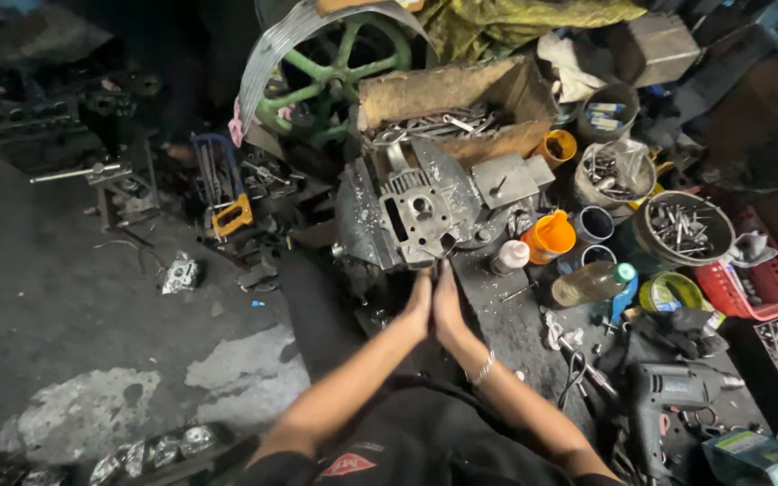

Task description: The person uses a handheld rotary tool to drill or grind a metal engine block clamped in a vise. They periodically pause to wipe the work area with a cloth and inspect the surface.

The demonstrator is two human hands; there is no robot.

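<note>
Left hand (420, 306) and right hand (448, 301) pressed side by side, fingers straight and together, fingertips touching the lower edge of a grey finned engine block (420, 214). The block stands at the left end of a greasy workbench (506, 324). Beside it, toward the right, stand an orange cup (550, 236) and a plastic bottle (592, 283); a power drill (673, 391) lies at the near right corner.

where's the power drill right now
In the head view the power drill lies at the lower right on the cluttered bench, right of the person's right hand, below the red basket and the oil bottle.
</note>
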